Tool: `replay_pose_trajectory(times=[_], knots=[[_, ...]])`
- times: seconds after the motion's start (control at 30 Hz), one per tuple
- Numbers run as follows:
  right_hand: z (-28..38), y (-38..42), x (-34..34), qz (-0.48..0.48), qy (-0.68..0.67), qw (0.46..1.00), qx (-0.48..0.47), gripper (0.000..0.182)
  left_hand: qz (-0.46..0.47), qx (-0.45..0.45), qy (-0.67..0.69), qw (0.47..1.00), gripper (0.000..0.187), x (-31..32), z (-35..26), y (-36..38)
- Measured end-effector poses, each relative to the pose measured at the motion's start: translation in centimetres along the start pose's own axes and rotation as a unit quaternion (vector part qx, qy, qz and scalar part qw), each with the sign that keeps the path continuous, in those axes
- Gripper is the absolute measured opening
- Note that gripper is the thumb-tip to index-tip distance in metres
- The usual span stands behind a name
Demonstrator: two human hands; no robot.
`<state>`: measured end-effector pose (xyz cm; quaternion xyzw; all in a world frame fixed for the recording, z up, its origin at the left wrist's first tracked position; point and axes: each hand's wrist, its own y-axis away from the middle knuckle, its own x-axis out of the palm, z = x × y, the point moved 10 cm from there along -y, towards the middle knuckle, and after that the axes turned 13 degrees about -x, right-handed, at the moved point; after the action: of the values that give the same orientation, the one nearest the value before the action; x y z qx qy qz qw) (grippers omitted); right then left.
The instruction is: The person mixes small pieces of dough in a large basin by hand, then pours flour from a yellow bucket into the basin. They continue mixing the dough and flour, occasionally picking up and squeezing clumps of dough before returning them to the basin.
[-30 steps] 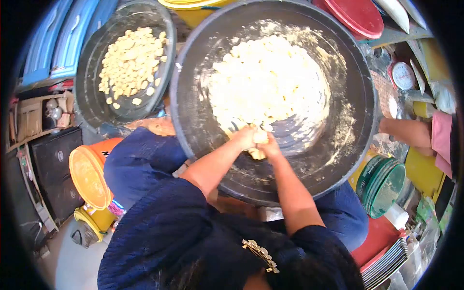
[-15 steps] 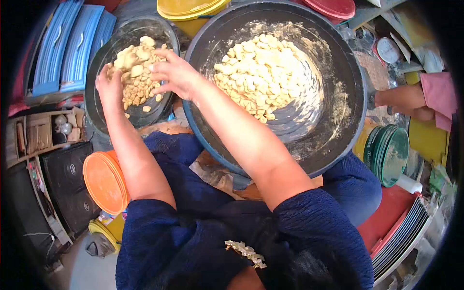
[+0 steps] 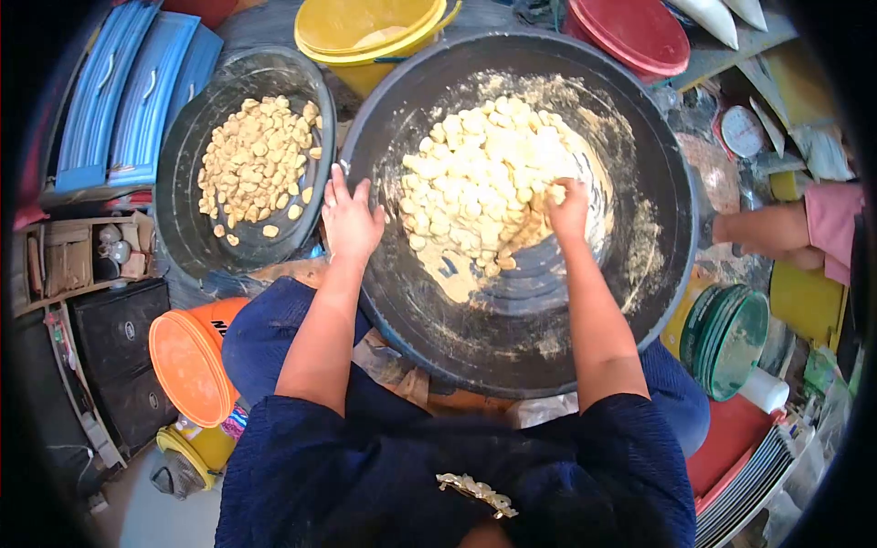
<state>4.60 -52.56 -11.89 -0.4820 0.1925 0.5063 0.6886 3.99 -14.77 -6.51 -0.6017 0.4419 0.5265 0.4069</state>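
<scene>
A wide black tub [image 3: 653, 274] in front of me holds a heap of pale, floury lumps [image 3: 475, 173], overexposed on the right side. Inside it, my right hand [image 3: 568, 212] is closed at the heap's right edge, with a pale lump at its fingertips. My left hand [image 3: 353, 224] rests at the left rim of this tub, fingers spread, holding nothing. To its left stands a smaller dark tub [image 3: 178, 205] with browner, similar lumps [image 3: 256, 160] in it. Loose tan powder [image 3: 457, 279] coats part of the big tub's floor.
A yellow bucket [image 3: 365, 55] and a red bucket [image 3: 630, 36] stand behind the tubs. An orange-lidded bucket [image 3: 192, 370] is at lower left, a green-lidded bucket [image 3: 738, 342] at right. Blue drawers [image 3: 128, 100] stand at far left. Another person's leg [image 3: 763, 226] shows at right.
Both hands have left the smaller tub and moved right. The right hand is now in the big tub's heap, the left at its rim. The view has shifted slightly.
</scene>
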Motion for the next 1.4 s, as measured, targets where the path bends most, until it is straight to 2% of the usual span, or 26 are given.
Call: replay_pose_trajectory(times=[0.07,0.2,0.27,0.33,0.4,0.47,0.53,0.57,0.6,0.63,0.67,0.73,0.8,0.9,0.93,1.0,1.07,1.1,1.13,1.2,1.23,1.27,1.3,1.33,1.37,1.4], knots=[[-3.0,-1.5,1.9,0.099,-0.065,0.978,0.170,0.019,-0.008,0.010,0.023,1.000,0.042,-0.1,0.3,-0.5],[4.4,-4.3,4.8,0.143,-0.221,0.948,0.178,0.026,-0.009,0.002,0.054,0.998,0.044,-0.2,0.7,-0.8],[10.6,-6.8,6.2,0.089,-0.227,0.969,-0.044,0.029,-0.015,-0.017,0.087,0.996,0.048,-0.4,1.1,-1.0],[15.2,-10.7,7.1,0.121,-0.199,0.968,-0.093,0.036,-0.043,-0.026,0.139,0.989,0.046,-1.9,1.0,-2.7],[18.9,-16.0,7.6,0.082,-0.197,0.962,-0.168,0.038,-0.108,-0.060,0.220,0.968,0.042,-4.3,0.5,-7.5],[22.3,-21.1,9.1,0.092,-0.126,0.966,-0.207,0.039,-0.123,-0.066,0.390,0.910,0.038,-4.4,0.2,-13.3],[26.0,-24.5,11.5,0.095,-0.012,0.954,-0.284,0.041,-0.098,-0.194,0.469,0.856,0.042,-2.5,1.5,-19.1],[27.0,-25.4,13.9,0.042,0.067,0.934,-0.348,0.039,-0.101,-0.203,0.472,0.852,0.042,-2.3,1.2,-20.6],[27.7,-26.1,14.8,0.045,0.066,0.931,-0.356,0.039,-0.077,-0.243,0.578,0.775,0.044,-1.1,1.4,-21.8],[27.2,-26.8,18.6,0.215,0.112,0.917,-0.318,0.037,-0.051,-0.272,0.674,0.685,0.046,0.5,1.4,-23.2],[26.1,-26.7,21.8,0.374,0.158,0.873,-0.269,0.035,-0.055,-0.271,0.678,0.681,0.046,0.6,1.3,-25.0],[26.4,-26.7,22.4,0.367,0.137,0.876,-0.283,0.026,0.000,-0.345,0.687,0.639,0.062,4.7,1.8,-26.7],[26.7,-27.9,21.4,0.336,0.120,0.889,-0.288,0.027,0.023,-0.377,0.643,0.666,0.053,5.4,2.0,-29.0],[27.6,-28.7,17.1,0.259,0.071,0.914,-0.304,0.027,0.007,-0.234,0.693,0.682,0.022,-2.0,-0.7,-29.0],[27.9,-27.7,15.5,0.263,0.069,0.914,-0.302,0.027,0.009,-0.237,0.691,0.683,0.022,-3.1,-0.9,-27.9],[28.4,-26.5,10.5,0.214,0.010,0.946,-0.242,0.026,-0.047,-0.116,0.644,0.755,0.033,-9.0,-2.1,-25.4],[28.3,-24.2,8.6,0.214,-0.007,0.947,-0.238,0.026,-0.049,-0.164,0.647,0.743,0.044,-11.1,-1.8,-20.9],[28.4,-23.0,7.4,0.227,-0.054,0.938,-0.255,0.028,-0.061,-0.146,0.605,0.780,0.049,-12.1,-2.3,-19.2],[28.2,-22.2,6.4,0.246,-0.101,0.925,-0.271,0.029,-0.071,-0.135,0.560,0.814,0.054,-12.7,-2.7,-17.4],[26.0,-21.0,7.3,0.415,-0.344,0.832,-0.131,0.044,-0.144,-0.062,0.526,0.836,0.059,-16.1,-3.9,-13.4],[25.1,-22.6,6.8,0.398,-0.312,0.855,-0.115,0.052,-0.130,-0.066,0.510,0.848,0.063,-16.7,-4.0,-11.7],[22.8,-25.3,7.0,0.253,-0.259,0.925,-0.112,0.052,-0.115,-0.068,0.494,0.859,0.068,-17.4,-4.1,-10.3],[22.8,-27.6,5.8,0.139,-0.195,0.958,-0.159,0.055,-0.061,-0.070,0.510,0.855,0.076,-17.2,-4.1,-9.7],[21.9,-29.4,6.8,-0.011,-0.103,0.956,-0.274,0.061,-0.063,-0.072,0.512,0.854,0.076,-17.7,-3.5,-9.1],[20.4,-31.7,10.1,-0.027,-0.009,0.947,-0.320,0.064,-0.047,-0.046,0.529,0.846,0.075,-17.9,-3.5,-8.7],[20.5,-32.7,11.3,0.071,-0.011,0.952,-0.296,0.061,-0.028,-0.021,0.546,0.837,0.075,-18.1,-3.5,-8.4]])
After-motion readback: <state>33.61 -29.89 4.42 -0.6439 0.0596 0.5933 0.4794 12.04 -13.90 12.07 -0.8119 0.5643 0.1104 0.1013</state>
